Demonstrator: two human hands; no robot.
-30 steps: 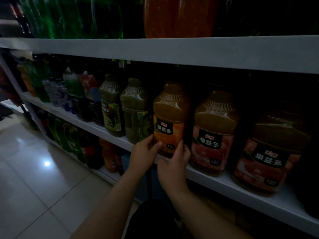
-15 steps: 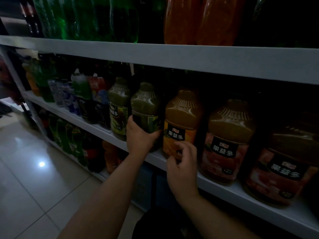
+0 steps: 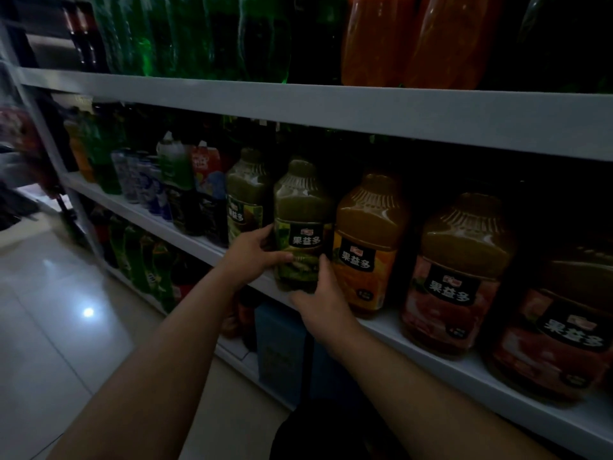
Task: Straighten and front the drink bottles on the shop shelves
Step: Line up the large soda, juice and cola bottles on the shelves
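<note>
because your left hand [image 3: 255, 257] wraps the left flank of the green juice bottle [image 3: 300, 227] and your right hand [image 3: 320, 302] grips its lower right side, close beside the orange juice bottle [image 3: 368, 247], a hard twist could knock that neighbour, or drag the base off the middle shelf [image 3: 471, 370]. the green juice bottle stands upright at the shelf's front edge, dark label toward you — squat, with a ribbed shoulder.

The green juice bottle [image 3: 300, 207] stands upright at the shelf [image 3: 388, 327] edge, label facing out, beside the orange bottle [image 3: 368, 247].
</note>
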